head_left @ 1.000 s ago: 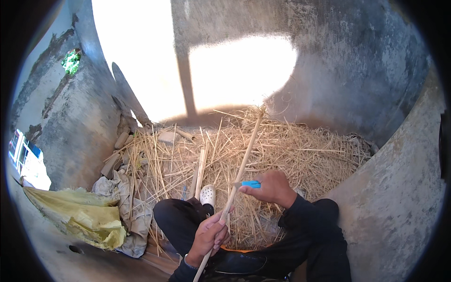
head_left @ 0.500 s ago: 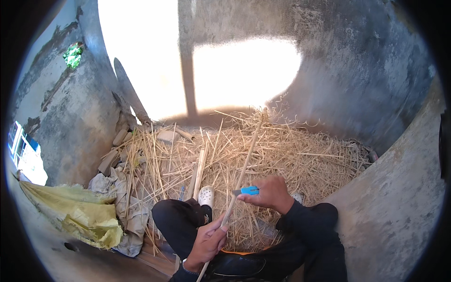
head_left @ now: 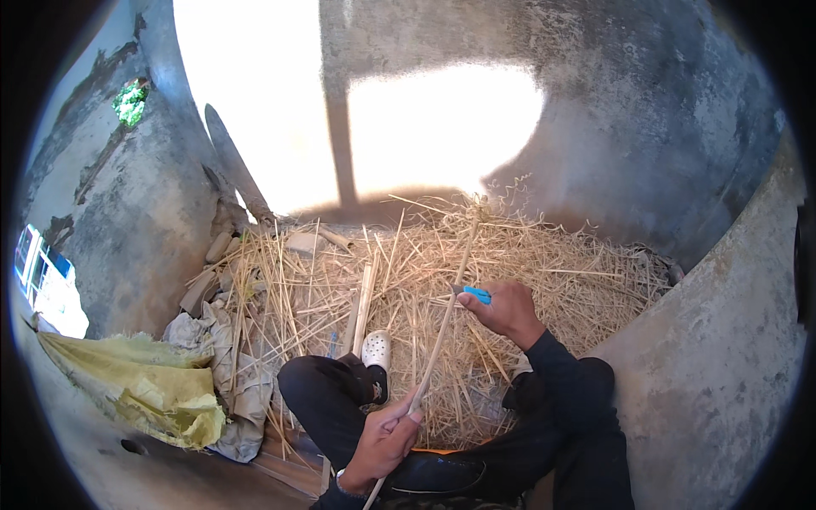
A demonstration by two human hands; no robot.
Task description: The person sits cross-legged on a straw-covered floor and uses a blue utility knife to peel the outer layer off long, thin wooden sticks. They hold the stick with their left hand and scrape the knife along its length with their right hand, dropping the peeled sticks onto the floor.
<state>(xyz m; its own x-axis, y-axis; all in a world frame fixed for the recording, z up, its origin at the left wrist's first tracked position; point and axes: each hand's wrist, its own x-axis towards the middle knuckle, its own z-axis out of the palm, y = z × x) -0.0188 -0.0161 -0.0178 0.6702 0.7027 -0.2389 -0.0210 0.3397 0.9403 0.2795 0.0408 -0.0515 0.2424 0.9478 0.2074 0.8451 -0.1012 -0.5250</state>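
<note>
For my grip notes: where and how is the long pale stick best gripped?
Probably the lower stretch of the long pale stick, from the left, where the left hand holds it: it is slim, slants up to the right, and that part lies clear of the blue tool in the right hand.

The left hand [head_left: 384, 444] is gripping low, close to the body — its fingers curling, its thumb pointing forward. The right hand [head_left: 508, 310] is clenching farther forward — thumb pointing leftward, forearm [head_left: 561, 382] slanting up from the lower right.

Head-worn fisheye, downward over hands [head_left: 382, 444] [head_left: 510, 311]
</note>
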